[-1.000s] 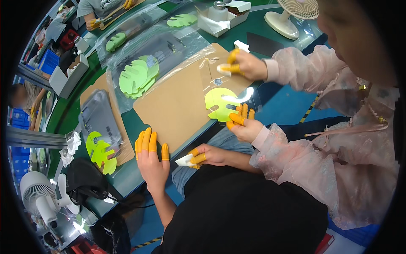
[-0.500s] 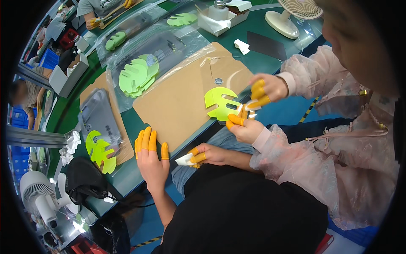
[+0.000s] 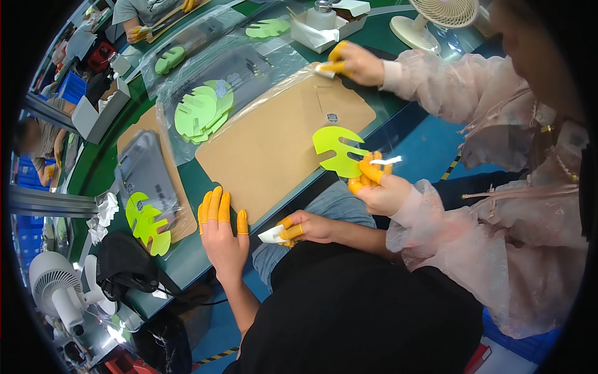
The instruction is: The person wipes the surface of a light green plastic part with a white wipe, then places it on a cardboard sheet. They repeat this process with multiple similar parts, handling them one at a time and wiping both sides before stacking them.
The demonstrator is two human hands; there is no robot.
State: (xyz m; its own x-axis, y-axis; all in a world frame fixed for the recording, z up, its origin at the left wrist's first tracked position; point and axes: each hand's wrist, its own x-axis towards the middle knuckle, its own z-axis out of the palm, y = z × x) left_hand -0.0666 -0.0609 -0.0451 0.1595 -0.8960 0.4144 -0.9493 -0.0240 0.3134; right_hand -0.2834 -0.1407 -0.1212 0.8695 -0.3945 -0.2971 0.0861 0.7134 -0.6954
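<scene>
My left hand [image 3: 223, 234], in orange finger cots, lies with its fingers stretched out at the front edge of a brown board [image 3: 261, 146]. Low beside the table edge, my right hand [image 3: 308, 227] pinches a folded white wipe [image 3: 272, 235]. Across the board's right end, a co-worker's hand [image 3: 383, 187] holds a yellow-green slotted cutout [image 3: 336, 149] with a white scrap between the fingers. That person's other hand [image 3: 355, 65] presses a white wipe [image 3: 324, 70] at the board's far corner, where a transparent film [image 3: 333, 103] seems to lie.
Pale green cutouts [image 3: 199, 115] rest on plastic-covered dark sheets beyond the board. To the left lie a dark tray-like sheet [image 3: 149, 168] and another yellow-green cutout [image 3: 146, 224]. A black bag [image 3: 128, 265] and a white fan [image 3: 59, 287] stand nearby; another fan [image 3: 414, 34] is far right.
The co-worker's one hand has moved from beside the cutout to the board's far corner with a wipe. The cutout has shifted slightly right. My hands have stayed in place.
</scene>
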